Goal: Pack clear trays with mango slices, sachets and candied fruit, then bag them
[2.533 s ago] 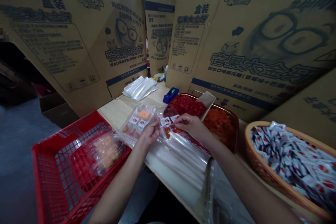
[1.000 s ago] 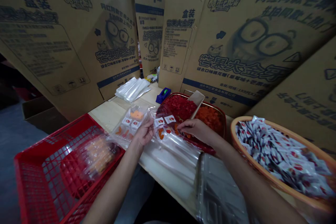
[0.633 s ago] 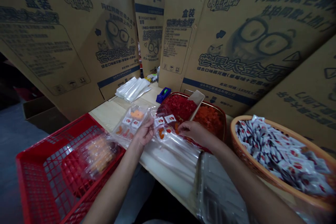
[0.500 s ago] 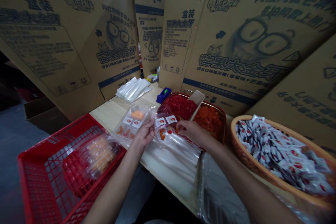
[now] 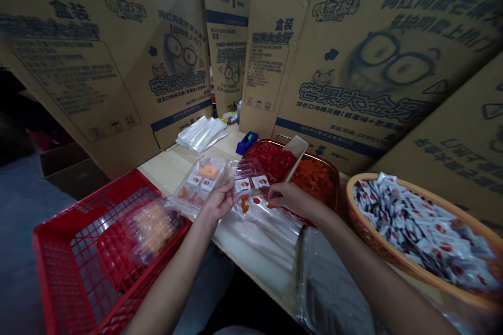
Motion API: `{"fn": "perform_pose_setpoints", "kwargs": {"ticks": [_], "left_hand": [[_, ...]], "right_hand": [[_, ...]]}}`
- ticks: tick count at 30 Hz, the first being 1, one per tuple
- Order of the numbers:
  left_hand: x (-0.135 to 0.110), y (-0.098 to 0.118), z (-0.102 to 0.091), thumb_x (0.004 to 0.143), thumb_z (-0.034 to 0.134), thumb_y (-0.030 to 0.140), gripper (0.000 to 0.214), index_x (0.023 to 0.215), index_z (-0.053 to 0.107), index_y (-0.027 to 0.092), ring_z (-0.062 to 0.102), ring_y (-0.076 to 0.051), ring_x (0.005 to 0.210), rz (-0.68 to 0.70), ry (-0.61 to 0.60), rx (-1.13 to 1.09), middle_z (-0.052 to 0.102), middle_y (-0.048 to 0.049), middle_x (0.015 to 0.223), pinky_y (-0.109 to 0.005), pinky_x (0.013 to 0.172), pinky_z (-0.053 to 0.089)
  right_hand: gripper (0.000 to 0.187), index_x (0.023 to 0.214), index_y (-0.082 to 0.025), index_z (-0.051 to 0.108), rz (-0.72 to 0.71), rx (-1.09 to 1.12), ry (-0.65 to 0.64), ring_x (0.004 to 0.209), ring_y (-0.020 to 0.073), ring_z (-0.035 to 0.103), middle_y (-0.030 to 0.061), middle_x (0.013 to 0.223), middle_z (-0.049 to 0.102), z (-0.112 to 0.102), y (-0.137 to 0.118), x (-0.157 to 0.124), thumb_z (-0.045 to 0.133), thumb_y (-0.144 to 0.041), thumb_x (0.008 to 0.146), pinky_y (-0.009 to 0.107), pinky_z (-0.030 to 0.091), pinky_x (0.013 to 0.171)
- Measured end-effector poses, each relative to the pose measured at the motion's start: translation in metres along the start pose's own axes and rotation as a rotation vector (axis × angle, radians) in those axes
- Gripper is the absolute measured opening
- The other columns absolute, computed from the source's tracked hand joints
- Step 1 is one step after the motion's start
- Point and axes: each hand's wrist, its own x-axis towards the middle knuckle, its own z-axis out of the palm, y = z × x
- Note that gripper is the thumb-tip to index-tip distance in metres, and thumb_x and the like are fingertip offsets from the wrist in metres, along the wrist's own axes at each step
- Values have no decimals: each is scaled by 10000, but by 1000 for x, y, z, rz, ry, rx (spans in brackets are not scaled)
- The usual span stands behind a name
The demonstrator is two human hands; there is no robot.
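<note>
Clear plastic tray (image 5: 244,168), divided into compartments, lies mid-table between the two hands, two white printed packets (image 5: 251,183) side by side in it and small orange and red pieces (image 5: 244,204) in the row nearer the wearer. Printed cardboard boxes (image 5: 131,57) stand all across the back. At far left is a red plastic crate (image 5: 84,202), holding a clear-wrapped bundle of yellow-orange pieces (image 5: 153,227). Next, on the pale wooden table (image 5: 167,170), sits a filled tray (image 5: 184,191) with orange pieces and white packets, and behind it a stack of clear bags (image 5: 200,134). The left hand (image 5: 219,200) is closed on the central tray's left edge. A blue tape dispenser (image 5: 247,143) stands farther back. The right hand (image 5: 286,196) has its fingers bunched over the tray's near right corner, an orange bit just under the fingertips; whether they grip it, I cannot tell. Behind this hand, a red tub (image 5: 337,188) holds red pieces (image 5: 271,158) and orange pieces (image 5: 314,178), parted by a cardboard divider (image 5: 297,153). Empty clear trays (image 5: 330,277) lie beside the right forearm. At far right, an orange basket (image 5: 356,214) brims with white packets.
</note>
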Motion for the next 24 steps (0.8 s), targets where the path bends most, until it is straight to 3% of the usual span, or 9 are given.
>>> {"fn": "perform_pose_setpoints", "kwargs": {"ticks": [6, 10, 13, 15, 18, 21, 24], "left_hand": [[0, 0, -3, 830, 475, 106, 190, 986, 582, 102, 651, -168, 844, -3, 16, -6, 677, -98, 909, -299, 762, 548], [1, 1, -4, 827, 482, 111, 191, 985, 588, 101, 649, -172, 849, -5, 12, -8, 678, -95, 897, -304, 772, 545], [0, 1, -3, 812, 499, 100, 197, 986, 592, 103, 647, -174, 853, 3, 16, -13, 678, -95, 894, -306, 780, 542], [-1, 1, -1, 818, 489, 100, 182, 965, 595, 107, 647, -168, 846, 12, 17, -18, 679, -88, 885, -307, 778, 542], [-3, 1, 2, 828, 469, 98, 159, 923, 597, 108, 646, -163, 844, 17, 9, -21, 679, -84, 881, -310, 771, 543], [-6, 0, 4, 824, 478, 99, 144, 905, 597, 106, 647, -168, 837, 9, 0, -18, 678, -86, 866, -317, 767, 542], [-9, 0, 5, 807, 507, 101, 141, 913, 601, 105, 649, -170, 825, 3, -10, -17, 676, -87, 867, -323, 776, 536]], "right_hand": [[112, 661, -179, 584, 1, 55, 222, 558, 114, 486, -15, 600, 579, -12, 6, -3, 535, -275, 693, 215, 355, 518], [104, 677, -183, 597, 75, -298, 390, 651, 138, 543, 22, 692, 612, -33, 28, -13, 503, -166, 717, 236, 375, 610], [187, 764, -186, 661, 178, -573, 378, 728, 173, 567, 77, 853, 633, -42, 41, -19, 515, -88, 700, 270, 378, 652], [210, 798, -199, 688, 201, -644, 391, 793, 204, 565, 105, 981, 621, -39, 37, -21, 522, -94, 723, 298, 382, 676], [179, 788, -218, 698, -39, -599, 422, 863, 205, 530, 85, 965, 616, -21, 10, -18, 527, -166, 783, 305, 378, 729], [135, 813, -239, 700, -360, -533, 280, 842, 178, 489, 54, 858, 592, 4, -26, -12, 568, -223, 790, 277, 366, 714], [151, 856, -255, 699, -426, -605, 184, 819, 195, 459, 59, 822, 563, 24, -50, -5, 562, -224, 801, 291, 338, 658]]}}
